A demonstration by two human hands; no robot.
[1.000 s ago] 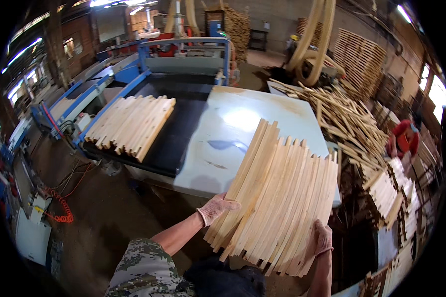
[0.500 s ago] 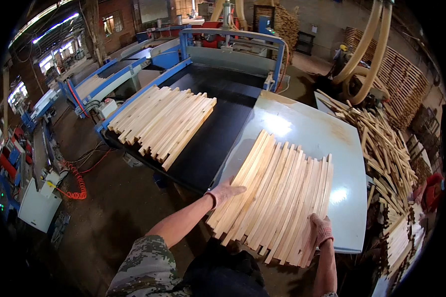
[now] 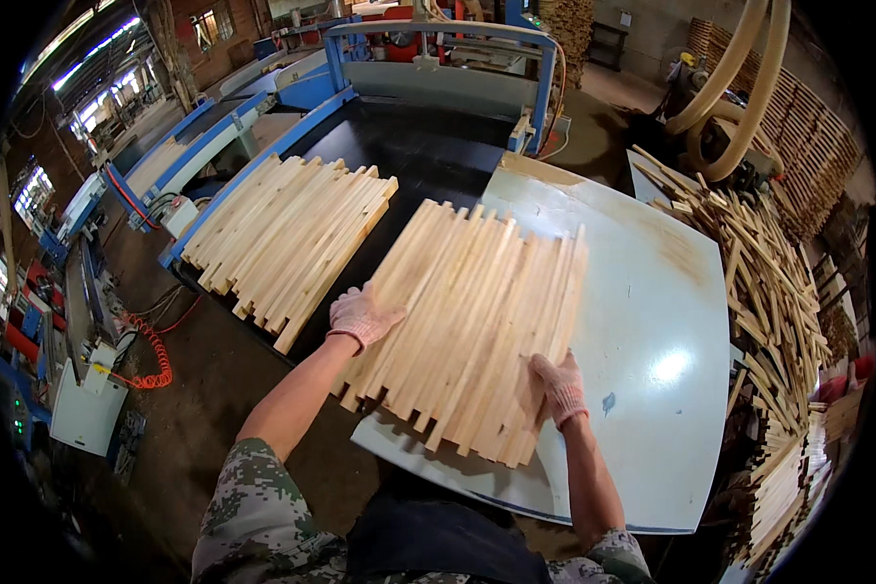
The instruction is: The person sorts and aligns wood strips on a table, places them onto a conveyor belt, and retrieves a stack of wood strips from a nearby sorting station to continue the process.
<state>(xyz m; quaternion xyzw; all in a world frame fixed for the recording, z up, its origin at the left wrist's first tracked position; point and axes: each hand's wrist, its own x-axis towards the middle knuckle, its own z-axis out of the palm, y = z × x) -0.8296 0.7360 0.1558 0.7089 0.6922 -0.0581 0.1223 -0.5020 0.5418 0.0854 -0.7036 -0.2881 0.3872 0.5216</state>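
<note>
Between my two gloved hands is a bundle of pale wooden strips (image 3: 457,331), laid side by side with uneven ends. My left hand (image 3: 365,317) grips its left edge, thumb over the top. On the opposite edge, near the close end, my right hand (image 3: 560,384) presses inward; the fingers beneath are hidden. The bundle spans the black conveyor belt (image 3: 428,136) and the glossy pale board (image 3: 642,292) on the right; whether its underside touches them I cannot tell. To its left, a second group of wooden strips (image 3: 287,238) lies on the belt.
A blue machine frame (image 3: 438,31) crosses the belt's far end. Loose wooden sticks (image 3: 764,282) are heaped right of the board, below thick beige hoses (image 3: 725,78). At left stand a coiled orange hose (image 3: 151,355) and a pale box-like cabinet (image 3: 88,414).
Both hands have carried the bundle of strips left and away from me, from over the board toward the belt and the other strips. The view has shifted slightly.
</note>
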